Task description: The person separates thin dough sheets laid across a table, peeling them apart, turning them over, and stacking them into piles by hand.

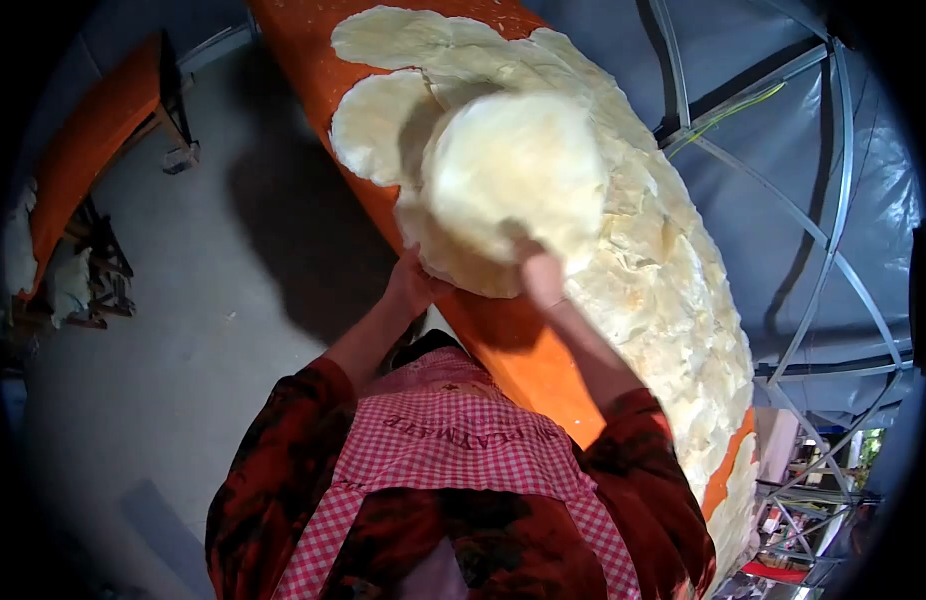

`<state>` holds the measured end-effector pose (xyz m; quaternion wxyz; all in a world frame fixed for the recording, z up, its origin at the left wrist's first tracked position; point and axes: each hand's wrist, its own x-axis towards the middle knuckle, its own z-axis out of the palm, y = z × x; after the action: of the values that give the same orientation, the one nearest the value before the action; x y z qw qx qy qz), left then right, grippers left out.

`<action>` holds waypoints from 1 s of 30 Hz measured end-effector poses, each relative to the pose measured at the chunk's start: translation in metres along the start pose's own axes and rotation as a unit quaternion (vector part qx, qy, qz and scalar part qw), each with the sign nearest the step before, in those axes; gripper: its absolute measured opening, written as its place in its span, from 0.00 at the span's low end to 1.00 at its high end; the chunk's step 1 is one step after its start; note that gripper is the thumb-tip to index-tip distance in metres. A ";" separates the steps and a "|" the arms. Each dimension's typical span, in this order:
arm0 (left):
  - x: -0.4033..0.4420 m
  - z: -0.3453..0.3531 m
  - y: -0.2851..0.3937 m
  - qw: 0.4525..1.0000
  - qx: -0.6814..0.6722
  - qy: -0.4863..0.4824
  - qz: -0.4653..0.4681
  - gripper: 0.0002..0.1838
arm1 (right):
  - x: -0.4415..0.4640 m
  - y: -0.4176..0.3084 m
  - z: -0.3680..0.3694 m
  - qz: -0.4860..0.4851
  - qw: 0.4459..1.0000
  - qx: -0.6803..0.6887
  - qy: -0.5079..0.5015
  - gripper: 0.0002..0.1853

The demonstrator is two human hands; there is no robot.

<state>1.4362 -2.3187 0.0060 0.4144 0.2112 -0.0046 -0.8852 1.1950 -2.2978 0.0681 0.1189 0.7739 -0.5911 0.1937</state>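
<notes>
A round, pale flatbread-like sheet (518,165) is raised above the orange-covered table, its near edge gripped by my right hand (541,275). Lower and to the left, my left hand (415,284) is closed on the edge of another pale sheet (458,262) lying at the table's edge. Many similar sheets (663,290) overlap along the table, and one round sheet (378,125) lies left of the raised one. The raised sheet hides part of those beneath.
The orange table cover (523,350) shows near my apron. A second orange-covered table (93,150) stands at the left across the grey floor (183,330). Metal frame bars (838,150) and grey sheeting (763,210) are at the right, with cluttered items at the lower right.
</notes>
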 end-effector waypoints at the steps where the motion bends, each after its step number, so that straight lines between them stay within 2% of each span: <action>1: 0.000 0.005 0.003 0.999 0.006 0.040 -0.009 0.32 | -0.021 -0.019 0.046 0.141 0.958 0.078 -0.238 0.25; 2: 0.001 0.006 0.004 0.996 0.015 0.081 -0.021 0.31 | -0.031 -0.046 0.045 0.067 0.979 0.024 -0.192 0.31; 3: 0.001 -0.001 0.002 0.998 0.002 0.047 -0.028 0.31 | -0.039 -0.068 0.036 -0.003 0.989 -0.034 -0.143 0.37; 5: 0.014 -0.015 0.008 0.998 -0.007 -0.039 -0.058 0.31 | -0.053 -0.066 0.063 0.032 0.997 0.050 -0.039 0.38; 6: 0.015 -0.005 0.013 0.998 -0.006 -0.018 -0.054 0.31 | -0.047 -0.064 0.061 0.051 0.997 0.052 -0.021 0.37; 7: 0.008 0.006 0.011 0.998 -0.006 0.004 -0.069 0.32 | -0.042 -0.064 0.058 0.060 0.997 0.045 0.000 0.35; 8: 0.007 0.013 0.012 0.996 0.016 -0.027 -0.079 0.32 | -0.033 -0.056 0.049 0.065 0.994 0.080 -0.023 0.26; 10: 0.006 0.032 0.017 0.995 -0.014 -0.009 -0.102 0.33 | -0.032 -0.045 0.076 0.108 0.985 0.049 -0.124 0.16; 11: 0.002 0.038 0.020 0.992 -0.056 0.047 -0.101 0.33 | -0.019 -0.041 0.054 0.148 0.974 0.108 -0.132 0.12; 12: 0.003 0.032 0.022 0.995 -0.021 0.012 -0.097 0.33 | -0.002 -0.035 0.034 0.174 0.961 0.169 -0.134 0.09; 13: 0.002 0.022 0.025 0.996 0.011 -0.027 -0.086 0.34 | 0.008 -0.029 0.064 0.188 0.924 0.332 0.040 0.07; 15: -0.005 0.011 0.021 0.990 0.080 -0.082 -0.087 0.35 | 0.028 -0.027 0.053 0.153 0.943 0.287 0.076 0.05; 16: -0.002 0.012 0.012 0.983 0.113 -0.102 -0.101 0.35 | 0.050 -0.028 -0.003 0.121 0.986 0.081 -0.080 0.05; 17: 0.000 0.010 0.006 0.975 0.143 -0.123 -0.113 0.35 | 0.055 -0.038 -0.033 0.091 0.993 0.081 -0.010 0.06; 18: 0.000 0.000 0.003 0.952 0.174 -0.206 -0.144 0.35 | 0.053 -0.053 -0.077 0.073 0.991 0.116 -0.004 0.06; 19: 0.012 -0.034 0.002 0.961 0.112 -0.187 -0.172 0.40 | 0.045 -0.071 -0.100 0.080 0.987 0.137 -0.002 0.07; 20: 0.014 -0.047 -0.002 0.966 0.093 -0.164 -0.178 0.40 | 0.032 -0.087 -0.106 0.065 0.985 0.160 0.012 0.07; 21: 0.015 -0.045 -0.009 0.971 0.102 -0.130 -0.174 0.40 | 0.021 -0.095 -0.132 0.068 0.968 0.225 -0.083 0.07; 23: 0.012 -0.043 -0.019 0.975 0.127 -0.081 -0.162 0.40 | 0.000 -0.103 -0.159 0.043 0.931 0.322 -0.167 0.07; 26: 0.006 -0.044 -0.025 0.979 0.150 -0.033 -0.134 0.41 | -0.024 -0.118 -0.158 0.005 0.917 0.342 -0.206 0.07; 29: 0.004 -0.047 -0.032 0.980 0.158 -0.001 -0.118 0.41 | -0.055 -0.131 -0.134 -0.048 0.906 0.408 -0.101 0.09; 30: -0.002 -0.048 -0.034 0.981 0.158 0.012 -0.110 0.41 | -0.059 -0.134 -0.153 -0.016 0.907 0.391 -0.156 0.10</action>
<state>1.4307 -2.2874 -0.0427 0.2758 0.2841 -0.1162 -0.9109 1.2864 -2.1468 0.1855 -0.2838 0.7881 -0.4665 0.2842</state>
